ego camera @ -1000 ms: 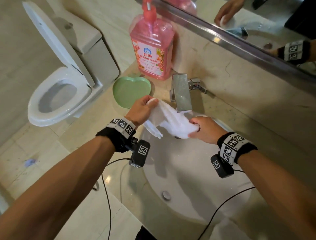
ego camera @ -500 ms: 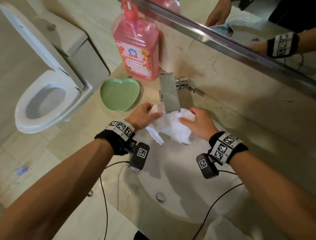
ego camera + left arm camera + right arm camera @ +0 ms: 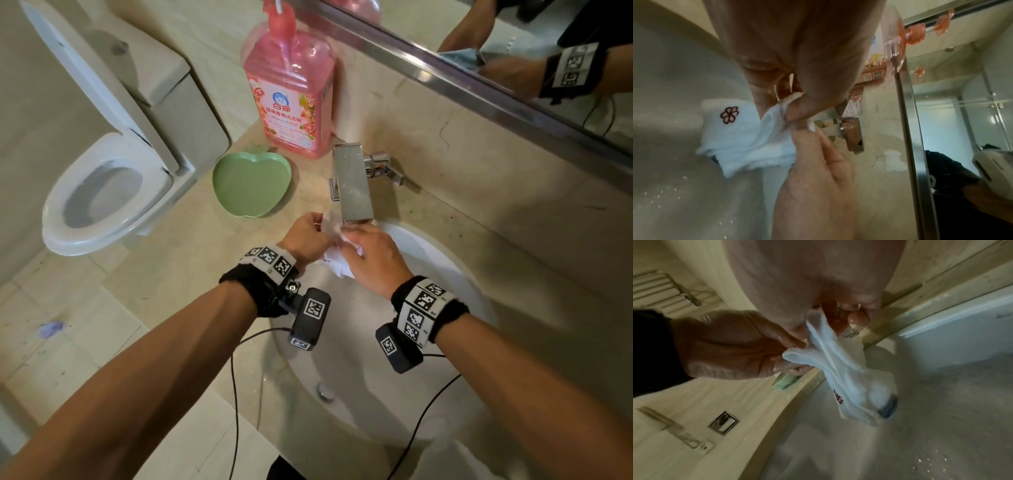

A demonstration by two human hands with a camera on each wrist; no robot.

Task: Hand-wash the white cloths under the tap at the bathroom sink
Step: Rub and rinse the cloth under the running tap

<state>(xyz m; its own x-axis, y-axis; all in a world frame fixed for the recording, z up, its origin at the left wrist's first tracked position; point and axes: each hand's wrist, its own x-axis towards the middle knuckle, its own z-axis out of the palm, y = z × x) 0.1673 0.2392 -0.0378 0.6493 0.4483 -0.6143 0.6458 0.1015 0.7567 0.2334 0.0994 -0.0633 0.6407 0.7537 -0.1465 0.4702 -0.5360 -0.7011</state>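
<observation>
A white cloth (image 3: 339, 268) with a small red flower stitched on it hangs bunched between both hands, just below the end of the flat chrome tap (image 3: 352, 185). My left hand (image 3: 307, 237) pinches its upper edge; the left wrist view shows thumb and fingers nipping the cloth (image 3: 744, 138). My right hand (image 3: 371, 257) grips the same edge from the right, fingertip to fingertip with the left. The rest of the cloth (image 3: 849, 378) dangles over the white sink bowl (image 3: 438, 342). I cannot tell whether water runs.
A pink soap bottle (image 3: 291, 99) and a green apple-shaped dish (image 3: 250, 185) stand on the counter left of the tap. An open toilet (image 3: 102, 192) is at far left. The mirror (image 3: 513, 51) runs along the back; the drain (image 3: 325, 390) lies low in the bowl.
The cloth was stretched out between the hands; the hands have since come together at the left of the spout and the cloth is bunched between them.
</observation>
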